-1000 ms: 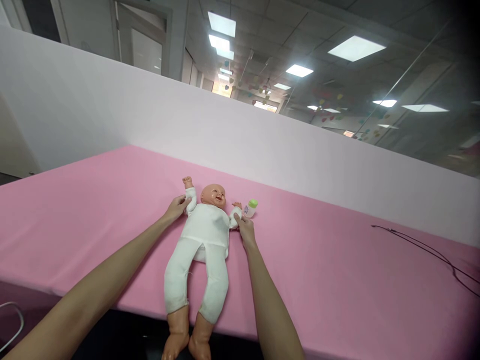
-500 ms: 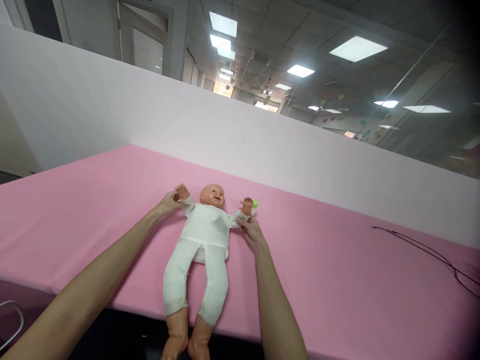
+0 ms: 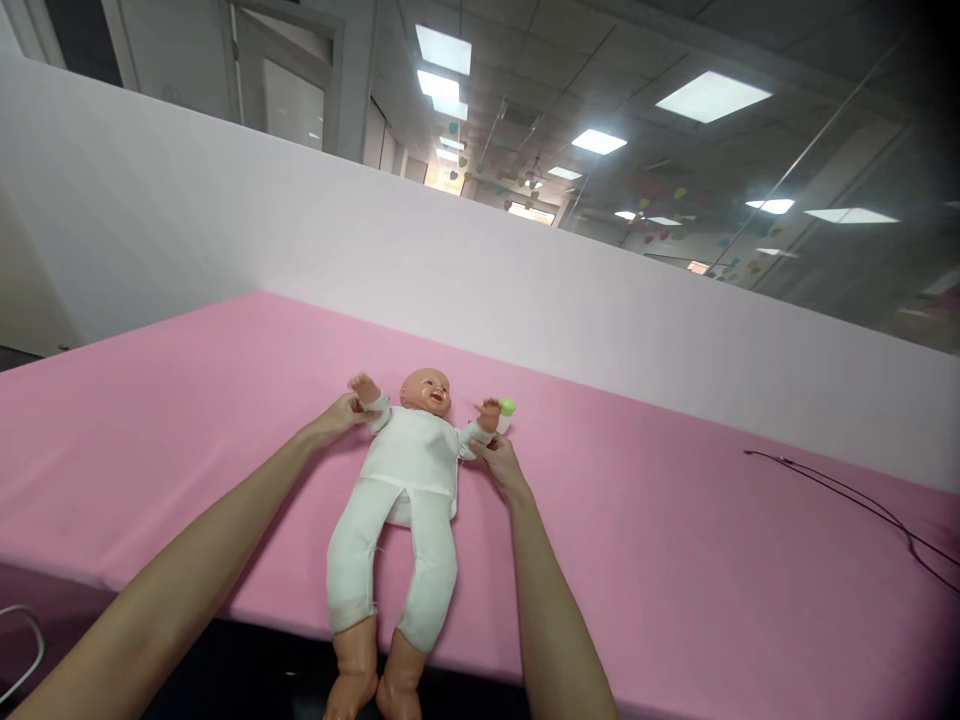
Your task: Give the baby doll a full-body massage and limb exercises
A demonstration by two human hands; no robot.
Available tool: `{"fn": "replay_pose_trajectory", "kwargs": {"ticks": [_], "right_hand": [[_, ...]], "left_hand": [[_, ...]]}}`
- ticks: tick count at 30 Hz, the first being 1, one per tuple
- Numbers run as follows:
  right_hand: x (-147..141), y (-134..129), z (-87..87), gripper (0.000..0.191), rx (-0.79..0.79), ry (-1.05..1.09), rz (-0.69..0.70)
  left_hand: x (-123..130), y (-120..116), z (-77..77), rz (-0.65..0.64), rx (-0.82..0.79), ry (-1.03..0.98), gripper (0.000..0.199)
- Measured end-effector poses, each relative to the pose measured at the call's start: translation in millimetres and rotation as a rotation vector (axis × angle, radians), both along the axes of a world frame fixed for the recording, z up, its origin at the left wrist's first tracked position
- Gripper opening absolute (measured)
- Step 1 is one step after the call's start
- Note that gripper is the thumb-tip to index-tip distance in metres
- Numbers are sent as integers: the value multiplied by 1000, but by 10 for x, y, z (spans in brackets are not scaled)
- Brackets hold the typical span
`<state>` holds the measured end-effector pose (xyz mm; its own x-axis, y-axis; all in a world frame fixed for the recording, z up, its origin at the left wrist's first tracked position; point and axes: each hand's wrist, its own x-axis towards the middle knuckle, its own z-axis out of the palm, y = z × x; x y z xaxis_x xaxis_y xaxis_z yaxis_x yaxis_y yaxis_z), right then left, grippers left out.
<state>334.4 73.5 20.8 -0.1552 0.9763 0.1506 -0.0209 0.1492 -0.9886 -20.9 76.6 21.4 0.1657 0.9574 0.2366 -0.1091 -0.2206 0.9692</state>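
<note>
A baby doll (image 3: 412, 455) with a white cloth body lies on its back on the pink table cover (image 3: 652, 540), its head away from me and its bare feet over the near edge. My left hand (image 3: 335, 417) is closed around the doll's arm at the left, just below its plastic hand. At the other side my right hand (image 3: 498, 464) pinches the white sleeve of the doll's other arm. Both doll arms are bent up and outward. Some of my fingertips are hidden behind the sleeves.
Just behind the doll's right-side hand is a small bottle with a green cap (image 3: 508, 408). A thin black cable (image 3: 847, 490) lies at the far right of the table. A white low wall (image 3: 525, 290) runs along the back. A white cord (image 3: 34, 640) shows at lower left.
My right hand has shifted slightly left along with the doll's arm, showing more of the green-capped bottle. My left hand has moved a little from the doll's hand toward its sleeve.
</note>
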Motion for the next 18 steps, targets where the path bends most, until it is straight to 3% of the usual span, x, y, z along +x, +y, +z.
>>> {"fn": "replay_pose_trajectory", "kwargs": {"ticks": [4,7,10,13,15,18], "right_hand": [[-127,63,-59,54,-30,41,-132],[-184,99,-120,52,-100,-32,-207],[-210,136,-158,56,-162,-104,-242],[-211,157,-136,55,-141,-48,-281],[-191,140,-79,52,-83,63,-262],[-125,55,48,54,-8,149,-100]], "left_hand": [[194,104,-113,205,-59,-76,67],[242,207,-215,318,-109,-13,64],[232,257,-250,318,-204,100,56],[200,238,-199,288,-252,130,55],[158,200,-141,267,-196,70,53],[30,129,-66,165,-50,-39,50]]}}
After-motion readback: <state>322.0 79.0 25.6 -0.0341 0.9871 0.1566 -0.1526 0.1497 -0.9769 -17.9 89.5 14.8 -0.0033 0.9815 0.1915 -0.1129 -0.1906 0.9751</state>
